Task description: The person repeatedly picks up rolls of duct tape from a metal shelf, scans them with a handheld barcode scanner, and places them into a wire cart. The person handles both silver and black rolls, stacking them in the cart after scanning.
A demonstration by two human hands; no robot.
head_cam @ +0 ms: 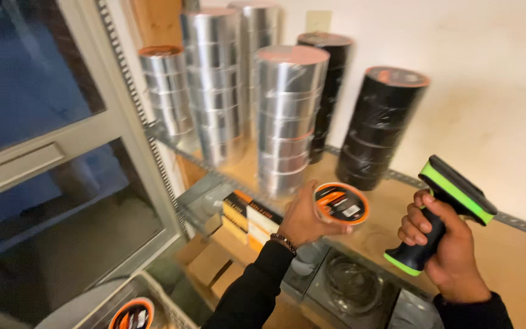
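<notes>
The left hand (302, 220) holds a roll of tape (341, 204) by its rim, fingers curled around the near edge and thumb under it, so the orange-and-black label face tilts up toward the camera. Just to the right of that grip, the right hand (442, 244) is wrapped tight around the handle of a black-and-green handheld scanner (452, 204) — its head juts up and right, above the fist, apart from the roll.

Beyond the held roll, on the wooden shelf (518, 256), stand stacks of silver tape rolls (287, 116), the nearest just behind the fingertips, and farther right two stacks of black tape rolls (385, 128). Below the left wrist sit orange-and-black boxes (248, 219) — and, lower, wrapped dark rolls (351, 283). Another labelled roll (132, 314) lies at the bottom left.
</notes>
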